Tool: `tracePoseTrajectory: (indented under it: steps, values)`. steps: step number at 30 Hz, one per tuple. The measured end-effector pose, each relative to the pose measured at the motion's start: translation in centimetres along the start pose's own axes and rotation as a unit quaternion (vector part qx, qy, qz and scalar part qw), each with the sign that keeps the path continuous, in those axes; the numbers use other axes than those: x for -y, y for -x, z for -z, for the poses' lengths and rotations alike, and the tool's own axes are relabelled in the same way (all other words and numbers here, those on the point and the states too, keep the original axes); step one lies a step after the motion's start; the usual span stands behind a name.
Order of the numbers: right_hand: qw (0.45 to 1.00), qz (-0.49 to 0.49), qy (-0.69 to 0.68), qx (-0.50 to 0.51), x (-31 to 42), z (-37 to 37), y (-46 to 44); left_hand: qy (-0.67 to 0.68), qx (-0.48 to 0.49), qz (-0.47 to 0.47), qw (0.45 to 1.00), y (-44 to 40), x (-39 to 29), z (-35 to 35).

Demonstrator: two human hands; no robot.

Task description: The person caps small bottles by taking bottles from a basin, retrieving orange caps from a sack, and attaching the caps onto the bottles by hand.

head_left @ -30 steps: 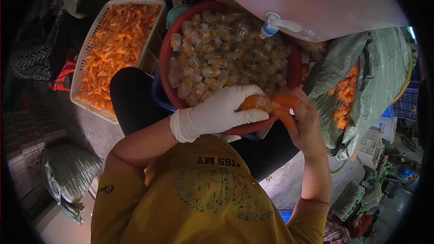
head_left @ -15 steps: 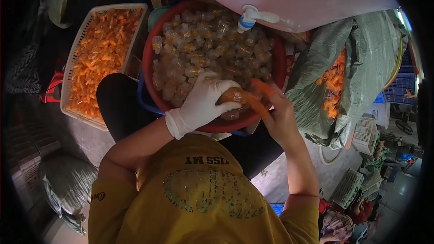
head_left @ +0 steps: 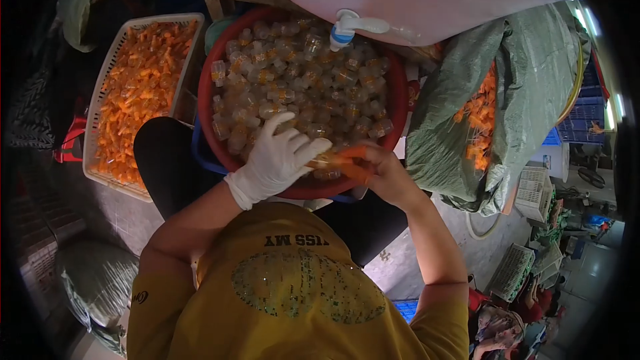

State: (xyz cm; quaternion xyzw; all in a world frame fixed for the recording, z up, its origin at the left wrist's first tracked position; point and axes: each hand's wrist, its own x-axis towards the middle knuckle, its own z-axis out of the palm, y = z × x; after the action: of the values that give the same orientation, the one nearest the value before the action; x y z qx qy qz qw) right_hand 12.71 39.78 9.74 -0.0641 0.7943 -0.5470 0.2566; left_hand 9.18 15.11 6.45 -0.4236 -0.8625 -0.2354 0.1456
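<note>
My left hand (head_left: 279,158), in a white glove, grips a small clear plastic bottle (head_left: 323,161) with an orange tint, thumb and forefinger around it. Orange covers (head_left: 355,152) sit on the thumb and forefinger of my right hand (head_left: 389,175), which pinch the bottle's right end; what exactly lies between these fingertips is hard to make out. Both hands are over the near edge of a red tub (head_left: 206,110). Many small clear bottles (head_left: 300,73) with orange print fill the tub.
A white basket (head_left: 107,80) of orange plastic pieces stands at left. At right, a green woven sack (head_left: 527,93) holds more orange pieces. A large pale container with a tap (head_left: 344,32) overhangs the tub's far side. Crates (head_left: 513,270) and other people (head_left: 497,327) are at lower right.
My left hand's fingers have spread more, with the bottle now further down among them. My right fingers have come closer together at the bottle's end. The whole view has shifted slightly.
</note>
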Motion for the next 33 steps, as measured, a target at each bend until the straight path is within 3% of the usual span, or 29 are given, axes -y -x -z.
tracePoseTrajectory:
  steps: [2, 4, 6, 8, 9, 10, 11, 12, 13, 14, 15, 18, 20, 23, 24, 26, 27, 29, 32, 33]
  values:
    - [0.990, 0.088, -0.061, -0.093, 1.0, 1.2, 0.0, 0.037, -0.073, 0.084, 0.993, 1.6, 2.4, 1.3]
    - [0.954, 0.161, -0.067, -0.243, 0.4, 4.4, 0.2, -0.065, -0.172, 0.229, 0.956, 3.2, 5.7, 3.9]
    - [0.900, 0.088, -0.068, -0.422, -1.2, 9.2, 1.8, -0.130, -0.241, 0.332, 0.903, 5.2, 9.5, 6.8]
    - [0.845, 0.096, -0.013, -0.526, -4.9, 14.5, 3.3, -0.177, -0.312, 0.301, 0.884, 5.8, 12.1, 9.2]
    - [0.835, 0.035, 0.042, -0.548, -6.3, 16.4, 3.7, -0.236, -0.300, 0.295, 0.876, 5.0, 11.6, 9.6]
    - [0.820, -0.025, 0.097, -0.564, -7.6, 18.2, 3.9, -0.126, -0.279, 0.312, 0.899, 4.3, 11.3, 9.0]
    - [0.794, -0.056, 0.245, -0.553, -9.4, 19.8, 3.8, -0.015, -0.256, 0.325, 0.910, 3.3, 11.1, 7.8]
    - [0.771, -0.069, 0.303, -0.555, -9.6, 19.8, 3.3, 0.176, -0.209, 0.352, 0.895, 1.7, 10.5, 5.9]
    - [0.744, -0.082, 0.361, -0.556, -9.8, 19.6, 2.8, 0.191, -0.113, 0.347, 0.911, -0.2, 9.1, 4.9]
    - [0.713, -0.094, 0.417, -0.555, -9.7, 19.4, 2.3, 0.142, -0.049, 0.364, 0.919, -1.6, 8.3, 2.7]
    - [0.754, -0.124, 0.355, -0.539, -9.1, 18.9, 2.0, 0.127, -0.005, 0.340, 0.932, -3.3, 7.9, 0.9]
    - [0.757, -0.133, 0.348, -0.537, -11.1, 20.3, 1.5, -0.043, 0.087, 0.322, 0.942, -7.6, 7.3, -3.9]
    - [0.805, -0.094, 0.252, -0.529, -12.4, 20.8, 2.2, -0.100, 0.126, 0.292, 0.943, -8.3, 8.6, -7.6]
    - [0.815, -0.101, 0.198, -0.535, -12.3, 21.2, 4.4, 0.064, 0.051, 0.358, 0.930, -7.8, 8.1, -6.6]
    - [0.811, -0.116, 0.193, -0.541, -11.9, 21.0, 5.2, 0.256, 0.027, 0.374, 0.891, -7.3, 7.6, -5.2]
    - [0.814, 0.036, 0.061, -0.576, -9.9, 19.5, 6.3, 0.600, -0.025, 0.365, 0.711, -5.9, 6.4, -1.8]
    - [0.815, 0.108, -0.044, -0.567, -8.6, 18.7, 6.5, 0.620, -0.040, 0.347, 0.703, -5.0, 6.5, -1.6]
    - [0.839, 0.199, -0.097, -0.497, -5.7, 17.6, 6.2, 0.658, -0.072, 0.307, 0.684, -3.6, 6.6, -1.2]
    - [0.863, 0.238, -0.075, -0.440, 2.3, 11.9, 2.3, 0.521, -0.065, 0.396, 0.753, -4.1, 5.2, 0.5]
    - [0.870, 0.241, -0.049, -0.427, 4.8, 9.6, 0.8, 0.521, -0.068, 0.371, 0.766, -4.4, 5.2, 0.3]
